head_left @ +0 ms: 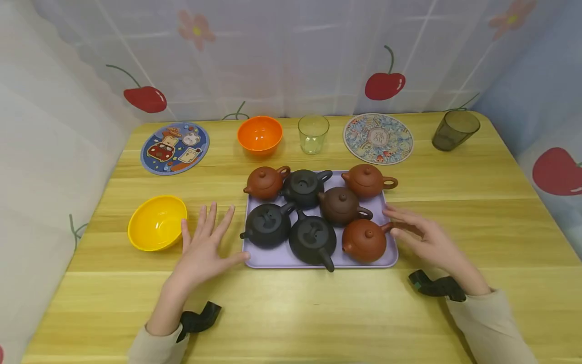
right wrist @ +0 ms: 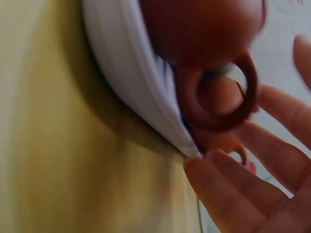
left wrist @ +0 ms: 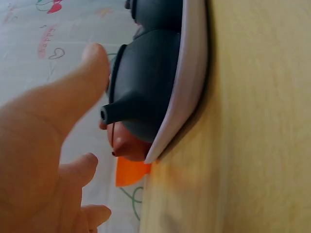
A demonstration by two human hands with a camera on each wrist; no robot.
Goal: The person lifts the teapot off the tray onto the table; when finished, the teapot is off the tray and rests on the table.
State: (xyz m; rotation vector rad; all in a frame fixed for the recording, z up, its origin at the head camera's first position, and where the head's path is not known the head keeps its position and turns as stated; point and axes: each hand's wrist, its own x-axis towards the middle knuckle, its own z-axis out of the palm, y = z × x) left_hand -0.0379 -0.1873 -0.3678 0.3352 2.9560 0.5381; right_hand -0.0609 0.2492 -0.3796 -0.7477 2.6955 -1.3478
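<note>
A lilac tray (head_left: 277, 259) holds several small clay teapots in the head view. Three are black, among them the front-left teapot (head_left: 267, 226) and the front-middle teapot (head_left: 312, 239); one is a dark brown teapot (head_left: 343, 206). Three are reddish-brown, including the front-right teapot (head_left: 365, 241). My left hand (head_left: 202, 255) has its fingers spread over the table, thumb tip close to the tray's left rim and the front-left black teapot's spout (left wrist: 119, 111). My right hand (head_left: 427, 242) reaches the tray's right side with extended fingers, close around the front-right teapot's handle (right wrist: 250, 85).
Left of my left hand sits a yellow bowl (head_left: 156, 223). Along the back stand a blue round mat (head_left: 175, 149), an orange bowl (head_left: 260, 135), a greenish glass (head_left: 312, 134), a floral round mat (head_left: 378, 138) and a dark glass (head_left: 454, 130). A cherry-print curtain (head_left: 282, 55) hangs behind.
</note>
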